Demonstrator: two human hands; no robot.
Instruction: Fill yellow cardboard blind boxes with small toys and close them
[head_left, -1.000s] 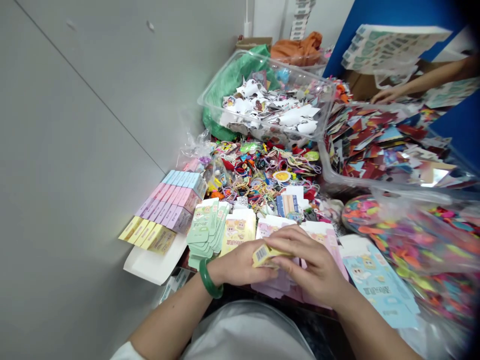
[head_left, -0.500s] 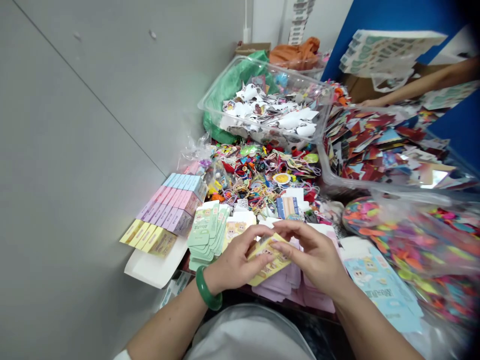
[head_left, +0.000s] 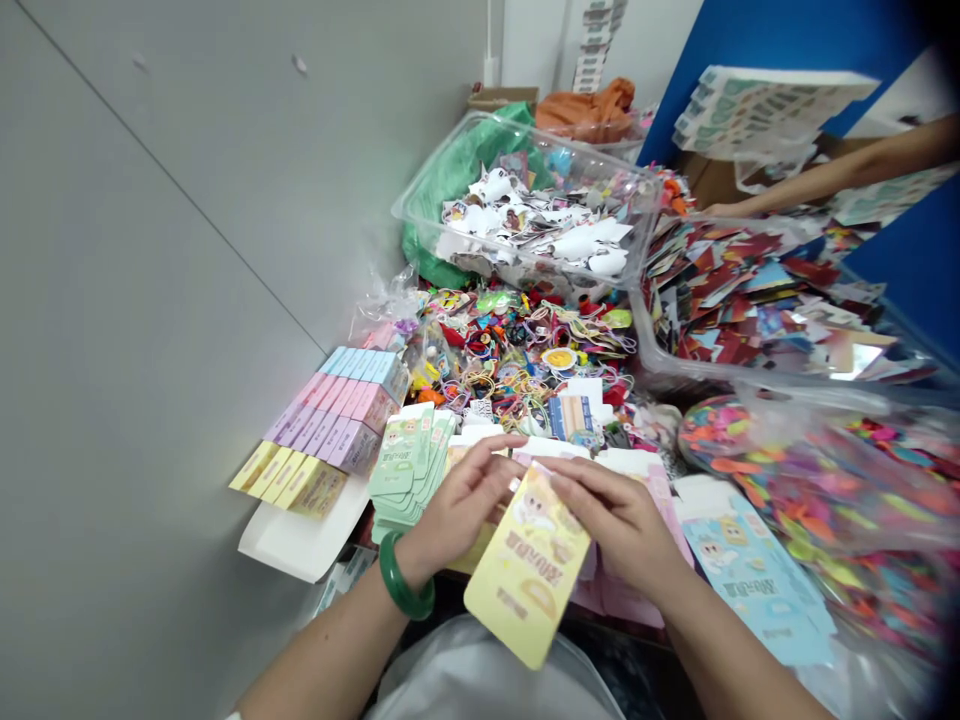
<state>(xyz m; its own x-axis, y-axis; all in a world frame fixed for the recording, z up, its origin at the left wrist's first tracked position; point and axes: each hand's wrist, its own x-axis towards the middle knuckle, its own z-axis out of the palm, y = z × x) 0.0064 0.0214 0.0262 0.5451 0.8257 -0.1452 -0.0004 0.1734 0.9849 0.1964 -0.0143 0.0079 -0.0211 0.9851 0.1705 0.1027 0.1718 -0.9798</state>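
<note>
A yellow printed card box point(head_left: 532, 575) with cartoon figures hangs tilted in front of my lap, its long printed face toward me. My right hand point(head_left: 619, 515) grips its upper right edge, thumb on the front and fingers behind. Beside the box's upper left edge is my left hand point(head_left: 465, 500), a green bangle point(head_left: 405, 580) on its wrist. Its fingers are loosely stretched toward the box's top, and a small white bit shows at the fingertips. Under and around the hands lie flat pink cartons point(head_left: 656, 480), and to the left a stack of flat green cartons point(head_left: 409, 465).
Rows of filled boxes point(head_left: 322, 420) stand against the wall at left. Flat blue cartons point(head_left: 750, 570) lie at right beside bagged colourful pieces point(head_left: 847, 500). Behind are a heap of trinkets point(head_left: 517, 350) and clear bins point(head_left: 637, 285) of paper pieces. Another person's arm point(head_left: 840, 180) reaches in.
The yellow box has swung round, so its long front now hangs down toward me. My left hand has moved off its side to the top, while my right hand keeps hold.
</note>
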